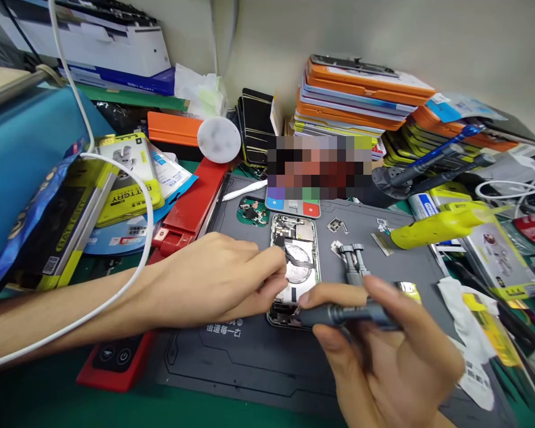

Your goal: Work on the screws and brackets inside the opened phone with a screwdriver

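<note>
- Left of centre: left hand [236, 276], fingers curled together beside the phone [299, 273]; whether they pinch anything, I cannot tell.
- Centre: the phone lies opened on the grey mat [249, 362], insides bare, not yet closed up.
- Right of centre: small metal parts [337, 225] lie loose.
- Lower right: right hand [396, 351] pinches a dark screwdriver [339, 315] over the phone's lower end.

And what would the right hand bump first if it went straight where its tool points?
Probably the opened phone, near its lower end; the grey tool might be touching it, but depth is unclear.
</note>
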A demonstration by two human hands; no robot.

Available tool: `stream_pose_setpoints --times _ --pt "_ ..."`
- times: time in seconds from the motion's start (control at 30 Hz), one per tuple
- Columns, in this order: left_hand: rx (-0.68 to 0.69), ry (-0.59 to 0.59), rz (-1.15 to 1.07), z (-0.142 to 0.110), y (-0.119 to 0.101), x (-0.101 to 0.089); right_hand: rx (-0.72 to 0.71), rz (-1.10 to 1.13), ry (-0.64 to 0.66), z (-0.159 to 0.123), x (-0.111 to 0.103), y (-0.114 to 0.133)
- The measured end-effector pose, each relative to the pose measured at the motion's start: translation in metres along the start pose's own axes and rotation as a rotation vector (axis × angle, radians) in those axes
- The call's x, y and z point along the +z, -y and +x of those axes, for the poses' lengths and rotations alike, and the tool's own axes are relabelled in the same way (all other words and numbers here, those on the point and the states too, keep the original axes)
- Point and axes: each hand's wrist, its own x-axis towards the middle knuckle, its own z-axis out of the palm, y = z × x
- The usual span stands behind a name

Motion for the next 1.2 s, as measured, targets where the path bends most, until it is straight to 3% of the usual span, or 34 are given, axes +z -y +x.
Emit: stream_pose_setpoints --times 0.17,0.43,1.03,1.2 --pt "0.054 -0.070 0.102 -0.003 0.003 0.003 -0.073 0.011 0.115 -0.006 0.001 -0.005" --pt "0.038 -0.068 0.102 -0.004 0.003 0.004 -0.130 0.019 0.141 -0.001 0.001 -0.005" --pt "-0.046 0.066 0.094 -0.001 0.000 0.005 -0.013 0.004 0.144 -0.005 -0.005 -0.003" --pt "-0.032 0.071 0.103 -0.001 0.000 0.005 -0.176 -0.126 0.191 0.007 -0.001 0.002"
